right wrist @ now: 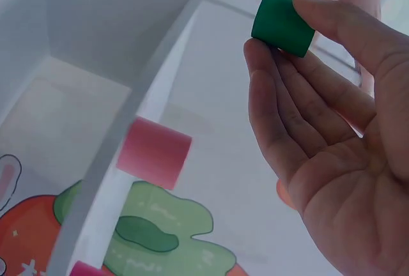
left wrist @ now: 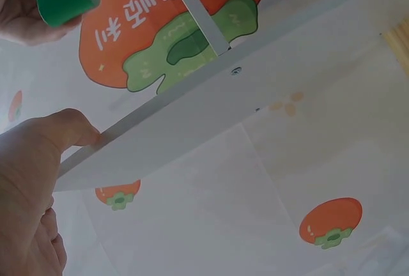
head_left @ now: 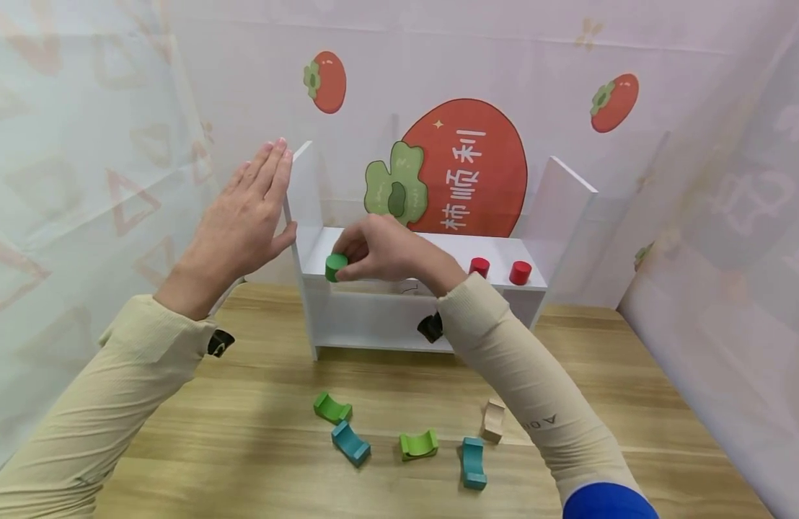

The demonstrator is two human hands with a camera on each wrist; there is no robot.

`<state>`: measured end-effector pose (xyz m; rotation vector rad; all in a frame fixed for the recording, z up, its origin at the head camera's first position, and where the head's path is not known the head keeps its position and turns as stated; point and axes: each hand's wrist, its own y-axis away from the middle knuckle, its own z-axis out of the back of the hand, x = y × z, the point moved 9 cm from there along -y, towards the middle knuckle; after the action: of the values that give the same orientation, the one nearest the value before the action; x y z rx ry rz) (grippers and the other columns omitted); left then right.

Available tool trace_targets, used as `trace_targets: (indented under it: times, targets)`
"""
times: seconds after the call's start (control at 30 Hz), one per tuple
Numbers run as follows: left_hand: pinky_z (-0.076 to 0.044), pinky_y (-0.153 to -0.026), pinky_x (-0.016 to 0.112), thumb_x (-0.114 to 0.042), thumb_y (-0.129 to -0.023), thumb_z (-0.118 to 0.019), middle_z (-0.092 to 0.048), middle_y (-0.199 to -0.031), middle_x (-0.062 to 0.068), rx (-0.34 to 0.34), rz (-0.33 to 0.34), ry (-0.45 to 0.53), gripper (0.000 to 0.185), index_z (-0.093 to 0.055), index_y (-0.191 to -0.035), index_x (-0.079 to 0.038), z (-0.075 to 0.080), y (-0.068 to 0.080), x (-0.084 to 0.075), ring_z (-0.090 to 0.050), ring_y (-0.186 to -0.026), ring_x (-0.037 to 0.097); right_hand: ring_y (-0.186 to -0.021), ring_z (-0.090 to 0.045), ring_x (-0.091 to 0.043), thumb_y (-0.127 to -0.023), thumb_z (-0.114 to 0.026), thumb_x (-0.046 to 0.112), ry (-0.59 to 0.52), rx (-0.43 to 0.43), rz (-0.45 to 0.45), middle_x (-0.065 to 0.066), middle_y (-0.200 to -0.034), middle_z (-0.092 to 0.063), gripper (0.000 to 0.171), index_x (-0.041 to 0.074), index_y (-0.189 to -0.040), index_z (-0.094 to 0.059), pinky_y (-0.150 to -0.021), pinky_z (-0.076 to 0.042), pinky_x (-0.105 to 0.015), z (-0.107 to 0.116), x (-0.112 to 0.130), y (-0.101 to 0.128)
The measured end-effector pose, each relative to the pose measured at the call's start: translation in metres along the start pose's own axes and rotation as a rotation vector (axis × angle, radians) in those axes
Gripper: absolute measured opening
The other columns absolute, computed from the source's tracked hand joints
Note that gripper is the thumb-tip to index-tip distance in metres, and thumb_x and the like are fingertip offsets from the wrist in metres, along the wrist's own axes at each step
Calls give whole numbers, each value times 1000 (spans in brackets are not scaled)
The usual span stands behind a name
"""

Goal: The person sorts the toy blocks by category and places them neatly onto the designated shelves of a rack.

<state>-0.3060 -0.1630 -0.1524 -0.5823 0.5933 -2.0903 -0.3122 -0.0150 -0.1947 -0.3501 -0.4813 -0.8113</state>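
My right hand (head_left: 389, 249) pinches a small green cylinder (head_left: 337, 267) between thumb and fingertips at the left front of the white shelf unit's middle board (head_left: 503, 249). In the right wrist view, the green cylinder (right wrist: 281, 23) sits at the fingertips with the palm turned toward the camera. My left hand (head_left: 250, 205) is at the unit's left side panel (head_left: 305, 187), its fingers straight and pointing up. The left wrist view shows the thumb (left wrist: 80, 129) against the panel's edge. Two red cylinders (head_left: 479, 267) (head_left: 520, 272) stand on the right part of the middle board.
On the wooden table (head_left: 244, 404), in front of the unit, lie curved blocks in light green (head_left: 332, 409) and teal (head_left: 351, 442), and a plain wooden block (head_left: 493, 421). A right side panel (head_left: 562, 209) rises above the board. Persimmon-printed cloth (head_left: 691, 94) surrounds the table.
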Motion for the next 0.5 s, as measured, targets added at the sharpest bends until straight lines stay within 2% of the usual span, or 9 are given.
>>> trace_targets:
  times: [0.17, 0.5]
  targets:
    - [-19, -134, 55, -18, -94, -71, -11, -178, 18, -2, 6, 3, 99, -8, -168, 3, 1, -1, 1, -15, -166, 36, -92, -77, -12, -90, -85, 17, 14, -26, -36, -4, -99, -82, 24, 6, -112, -81, -89, -62, -25, 8, -4, -18]
    - [-21, -134, 55, -21, -95, -71, -11, -178, 18, 1, 0, -20, 98, -9, -168, 4, 1, 2, 1, -15, -166, 36, -88, -71, -13, -91, -83, 17, 69, -11, -115, -2, -96, -81, 20, 9, -110, -82, -84, -58, -26, -7, -23, -41]
